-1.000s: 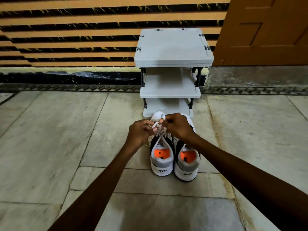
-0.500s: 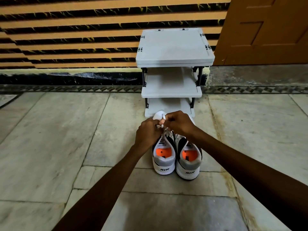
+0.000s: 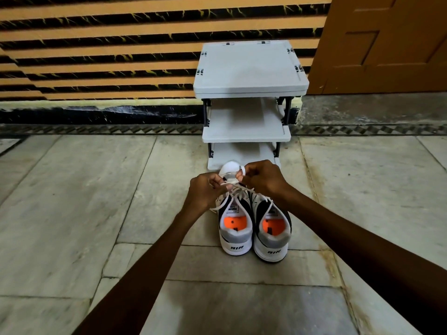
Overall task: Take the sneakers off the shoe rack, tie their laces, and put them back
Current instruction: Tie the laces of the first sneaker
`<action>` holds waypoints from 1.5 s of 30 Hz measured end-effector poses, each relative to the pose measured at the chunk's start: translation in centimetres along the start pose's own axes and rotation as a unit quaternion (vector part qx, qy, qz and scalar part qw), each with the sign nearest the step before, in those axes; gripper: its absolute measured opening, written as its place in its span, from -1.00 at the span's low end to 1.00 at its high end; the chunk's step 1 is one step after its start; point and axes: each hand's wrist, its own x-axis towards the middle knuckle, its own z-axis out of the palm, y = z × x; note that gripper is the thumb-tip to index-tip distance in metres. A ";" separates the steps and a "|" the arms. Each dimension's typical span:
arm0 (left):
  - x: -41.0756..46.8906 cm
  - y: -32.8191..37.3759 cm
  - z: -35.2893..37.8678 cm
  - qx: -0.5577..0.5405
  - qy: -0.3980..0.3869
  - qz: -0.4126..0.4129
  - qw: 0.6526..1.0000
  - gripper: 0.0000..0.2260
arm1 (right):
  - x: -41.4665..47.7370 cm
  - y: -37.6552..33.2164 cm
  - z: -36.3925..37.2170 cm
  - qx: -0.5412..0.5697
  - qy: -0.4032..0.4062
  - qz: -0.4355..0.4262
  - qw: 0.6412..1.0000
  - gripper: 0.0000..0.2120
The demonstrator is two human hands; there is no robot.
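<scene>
Pinching the white laces [image 3: 231, 187] of the left sneaker [image 3: 234, 223], you keep both hands low over the two shoes on the floor [image 3: 72, 213]. Your left hand [image 3: 205, 192] has its fingers pressed together on one strand, near the upper eyelets. Your right hand [image 3: 262, 178] pinches another strand, and a small loop of lace goes around one fingertip [image 3: 242, 170] of this hand. Loose strands run from the hands down across the tongue, and one end hangs to the left side of the shoe.

Both sneakers stand side by side, touching, with the heels toward you and the toes toward the rack [image 3: 249, 97]. They are white with black and grey parts, the insoles are orange, and the word AIR is on each heel. The right sneaker [image 3: 272, 230] is just beside the left one, and its laces lie loose on top; if they are knotted, you cannot tell.

The rack is grey, with three shelves, and stands against the striped wall [image 3: 108, 49], just behind the toes. Its shelves hold nothing. A brown door [image 3: 387, 44] is to the right of the rack.
</scene>
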 end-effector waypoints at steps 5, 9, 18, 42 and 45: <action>0.3 1.7 -1.4 -0.175 -0.047 -0.055 0.982 -0.71 | -0.2 -0.2 -0.3 0.010 0.038 -0.002 0.999 -0.70; 0.3 1.9 -3.1 -0.048 -0.004 -0.077 0.996 -0.74 | -0.5 -0.2 -0.6 -0.114 0.082 -0.025 0.990 -0.68; -0.1 -1.4 -3.5 0.563 -0.060 -0.060 0.822 -0.76 | -1.4 1.2 -1.5 -0.419 0.077 0.049 0.904 -0.82; -0.8 -0.4 2.0 0.070 -0.110 -0.138 0.982 -0.87 | -0.4 2.9 2.2 -0.278 -0.024 -0.103 0.955 -0.89; -0.9 -0.3 1.9 0.071 -0.110 -0.120 0.984 -0.83 | -0.4 2.8 2.3 -0.254 -0.017 -0.098 0.962 -0.90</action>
